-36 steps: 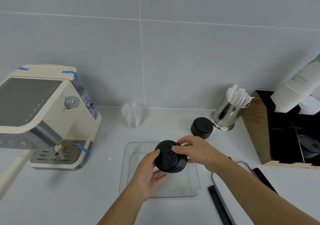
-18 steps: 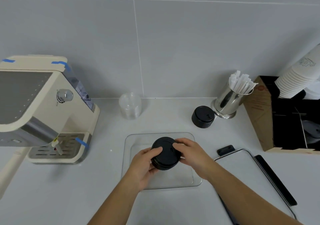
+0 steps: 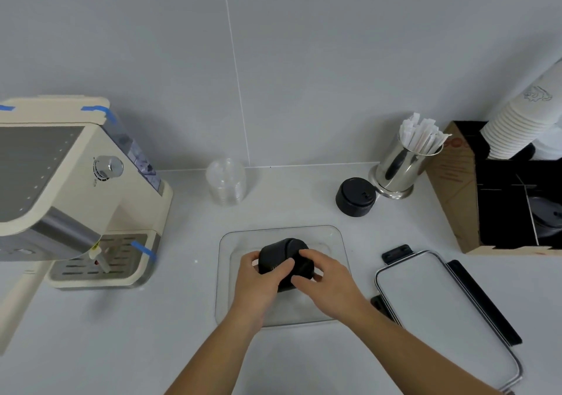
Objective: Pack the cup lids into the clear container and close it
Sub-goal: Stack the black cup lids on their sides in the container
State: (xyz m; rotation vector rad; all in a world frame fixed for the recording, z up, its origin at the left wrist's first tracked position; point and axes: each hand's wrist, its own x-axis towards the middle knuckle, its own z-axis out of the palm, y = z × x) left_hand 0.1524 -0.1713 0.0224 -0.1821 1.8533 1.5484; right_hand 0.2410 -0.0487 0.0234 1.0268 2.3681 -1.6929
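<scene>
A: What is held over the clear container (image 3: 223, 276)?

B: A stack of black cup lids (image 3: 284, 262), turned on its side, is gripped from both ends. The left hand (image 3: 258, 282) is curled round its near-left side, and the right hand (image 3: 327, 279) is wrapped over its right end with the fingers bent on the stack.

A: Is the stack set down?

B: That cannot be told; it is seen inside the container's outline, low over the bottom.

A: What is found nearby?

B: A second stack of black lids (image 3: 355, 197) is stood on the counter (image 3: 152, 334) behind the container, just beside a steel cup of wrapped straws (image 3: 401, 163). The container lid (image 3: 438, 306), with black clips, is laid flat to the right. A stack of clear lids (image 3: 225, 181) is placed near the wall, and a cream coffee machine (image 3: 60, 188) is seen at the left. Paper cups (image 3: 523, 124) are stacked in a cardboard organiser (image 3: 453, 188) at the far right.
</scene>
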